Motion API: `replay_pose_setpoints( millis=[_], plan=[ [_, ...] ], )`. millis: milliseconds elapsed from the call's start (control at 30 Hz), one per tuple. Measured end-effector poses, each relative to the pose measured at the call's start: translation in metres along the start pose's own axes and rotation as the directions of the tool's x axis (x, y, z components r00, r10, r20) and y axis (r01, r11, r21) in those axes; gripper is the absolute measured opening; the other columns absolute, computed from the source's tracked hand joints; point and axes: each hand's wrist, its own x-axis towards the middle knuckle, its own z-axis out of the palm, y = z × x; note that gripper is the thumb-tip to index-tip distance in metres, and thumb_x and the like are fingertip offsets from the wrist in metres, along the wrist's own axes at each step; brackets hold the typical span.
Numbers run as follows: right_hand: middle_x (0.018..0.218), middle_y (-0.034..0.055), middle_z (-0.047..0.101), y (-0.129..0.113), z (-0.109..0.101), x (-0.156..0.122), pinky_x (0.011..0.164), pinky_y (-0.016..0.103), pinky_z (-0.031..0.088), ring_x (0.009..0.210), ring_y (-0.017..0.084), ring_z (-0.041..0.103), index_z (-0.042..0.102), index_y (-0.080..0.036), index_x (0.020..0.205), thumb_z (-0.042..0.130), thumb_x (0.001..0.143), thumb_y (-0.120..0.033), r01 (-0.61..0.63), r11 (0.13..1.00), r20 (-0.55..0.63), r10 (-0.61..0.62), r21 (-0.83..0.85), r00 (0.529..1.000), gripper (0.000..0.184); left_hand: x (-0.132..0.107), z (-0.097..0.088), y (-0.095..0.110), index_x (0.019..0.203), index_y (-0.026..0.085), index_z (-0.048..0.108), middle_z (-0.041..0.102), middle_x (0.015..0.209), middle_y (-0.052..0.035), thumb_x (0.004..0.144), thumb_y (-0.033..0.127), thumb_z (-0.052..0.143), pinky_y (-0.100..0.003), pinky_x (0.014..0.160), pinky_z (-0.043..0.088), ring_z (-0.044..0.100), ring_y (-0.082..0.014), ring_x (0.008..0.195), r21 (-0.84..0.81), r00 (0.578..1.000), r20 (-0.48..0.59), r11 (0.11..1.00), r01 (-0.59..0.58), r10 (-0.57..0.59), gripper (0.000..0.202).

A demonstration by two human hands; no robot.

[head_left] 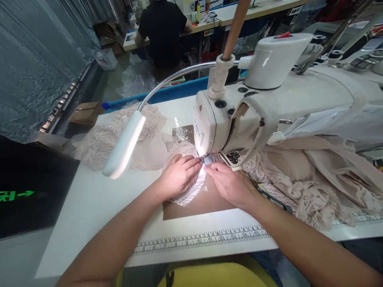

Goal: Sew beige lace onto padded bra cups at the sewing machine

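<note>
The fingers of the left hand point(181, 175) lie flat and close together on a pale-pink lace piece point(182, 199) beneath them, running up to the white metal sewing machine point(209, 121). Whether the right hand point(229, 181) pinches its edge, I cannot tell. Stitching looks partway, with lace nearer the wrist seemingly left. The glossy white surface point(98, 207) offers room left of the fingers; a crumpled pink lace heap point(317, 195) crowds their right.
</note>
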Motion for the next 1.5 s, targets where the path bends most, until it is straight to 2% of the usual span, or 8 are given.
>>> replay_pose_setpoints(
  millis=[300,600,733,900,967,1133,1333,1500],
  plan=[
    [0.086,0.0045,0.063,0.005,0.01,0.001,0.055,0.025,0.033,0.07,0.014,0.053,0.063,-0.023,0.123,0.043,0.09,-0.015,-0.063,0.995,0.033,0.065,-0.071,0.997,0.039,-0.002,-0.001,-0.003,0.131,0.01,0.051,0.055,0.133,-0.0146,0.096,0.033,0.04,-0.049,0.096,0.038,0.047,-0.032,0.118,0.032,0.997,0.017,0.997,0.076,-0.076,0.044],
    [0.089,0.0059,0.063,0.007,0.003,-0.003,0.061,0.024,0.038,0.072,0.014,0.053,0.068,-0.017,0.109,0.043,0.087,-0.01,0.083,0.996,-0.077,-0.081,0.023,0.994,0.034,-0.013,-0.014,-0.004,0.129,0.015,0.051,0.05,0.133,-0.0173,0.09,0.047,0.049,-0.048,0.097,0.038,0.045,-0.0327,0.12,-0.137,0.999,-0.009,0.99,0.032,-0.034,0.05],
    [0.085,0.0052,0.06,0.009,0.005,-0.005,0.064,0.025,0.037,0.074,0.014,0.05,0.069,-0.018,0.106,0.042,0.089,-0.011,0.188,0.981,-0.052,-0.185,0.043,0.981,0.032,-0.017,-0.021,0.005,0.117,0.014,0.058,0.06,0.108,-0.0138,0.086,0.048,0.056,-0.035,0.079,0.047,0.056,-0.0242,0.094,-0.245,0.999,-0.007,0.969,0.039,-0.042,0.047],
    [0.082,0.0037,0.055,0.009,0.005,-0.005,0.063,0.026,0.033,0.072,0.014,0.045,0.068,-0.021,0.106,0.042,0.087,-0.008,0.225,0.974,-0.014,-0.224,0.025,0.974,0.034,-0.017,-0.017,0.009,0.079,0.015,0.062,0.057,0.074,-0.0052,0.095,0.031,0.041,-0.027,0.061,0.041,0.053,-0.0162,0.069,-0.259,0.985,0.079,0.952,0.166,-0.15,0.03],
    [0.081,0.0037,0.054,0.009,0.005,-0.005,0.062,0.026,0.032,0.071,0.014,0.044,0.068,-0.021,0.105,0.042,0.088,-0.008,0.221,0.975,-0.013,-0.221,0.027,0.975,0.035,-0.018,-0.017,0.005,0.073,0.015,0.057,0.056,0.072,-0.0032,0.095,0.031,0.041,-0.024,0.06,0.04,0.052,-0.0133,0.066,-0.42,0.973,0.113,0.878,0.23,-0.201,0.032],
    [0.081,0.0036,0.054,0.008,0.004,-0.005,0.061,0.026,0.03,0.069,0.014,0.043,0.069,-0.022,0.104,0.041,0.087,-0.008,0.21,0.977,-0.012,-0.21,0.039,0.978,0.035,-0.02,-0.021,-0.008,0.075,0.016,0.051,0.052,0.067,0.0008,0.097,0.041,0.037,-0.021,0.053,0.04,0.048,-0.009,0.056,-0.763,0.909,0.292,0.5,0.409,-0.297,0.036],
    [0.082,0.0033,0.054,0.007,0.003,-0.005,0.062,0.026,0.03,0.07,0.014,0.043,0.067,-0.022,0.107,0.041,0.086,-0.008,0.181,0.983,0.021,-0.181,0.012,0.983,0.036,-0.019,-0.029,-0.005,0.085,0.015,0.06,0.061,0.079,-0.0031,0.096,0.038,0.041,-0.024,0.066,0.046,0.055,-0.0133,0.071,-0.675,0.939,0.246,0.653,0.343,-0.239,0.031],
    [0.085,0.0041,0.055,0.006,0.002,-0.004,0.063,0.027,0.03,0.073,0.015,0.044,0.065,-0.02,0.111,0.041,0.087,-0.008,0.165,0.986,0.081,-0.162,-0.035,0.983,0.036,-0.014,-0.025,-0.003,0.107,0.015,0.06,0.064,0.104,-0.0101,0.095,0.026,0.04,-0.033,0.087,0.047,0.058,-0.0198,0.097,-0.491,0.997,-0.022,0.87,0.057,-0.077,0.026]
  ],
)
